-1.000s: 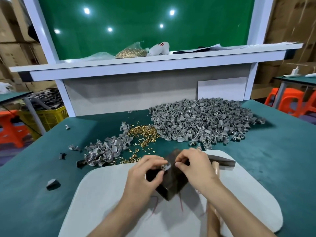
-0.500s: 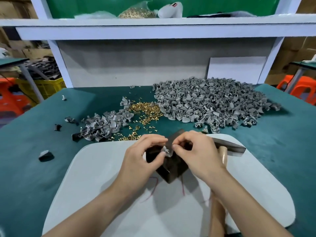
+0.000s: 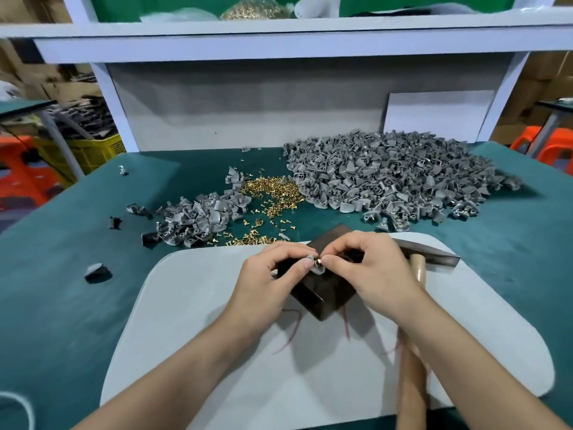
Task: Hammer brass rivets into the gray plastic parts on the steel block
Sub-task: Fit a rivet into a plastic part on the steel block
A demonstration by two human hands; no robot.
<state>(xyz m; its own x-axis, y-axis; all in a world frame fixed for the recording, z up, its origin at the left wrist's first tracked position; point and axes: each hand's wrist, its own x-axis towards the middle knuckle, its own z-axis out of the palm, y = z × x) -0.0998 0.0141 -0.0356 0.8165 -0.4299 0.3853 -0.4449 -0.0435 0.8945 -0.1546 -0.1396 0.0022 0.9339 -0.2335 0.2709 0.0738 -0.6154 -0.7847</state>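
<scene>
Currently: left hand (image 3: 276, 274) grip pinched on a gray plastic part (image 3: 313, 265) just over the steel block (image 3: 322, 297), on the white board (image 3: 186, 305) by the tabletop's front edge. Right hand (image 3: 369, 268) grip pinched on a brass rivet (image 3: 318, 261), touching the part. Best, I judge: seat the rivet straight and lay the part flat on the block before taking the hammer (image 3: 434, 255) at the right.

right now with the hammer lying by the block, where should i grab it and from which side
Probably take the hammer by the near end of its wooden handle, from above with the right hand. It lies flat on the white board, right of the steel block, head pointing away and handle running back beneath that forearm.
</scene>
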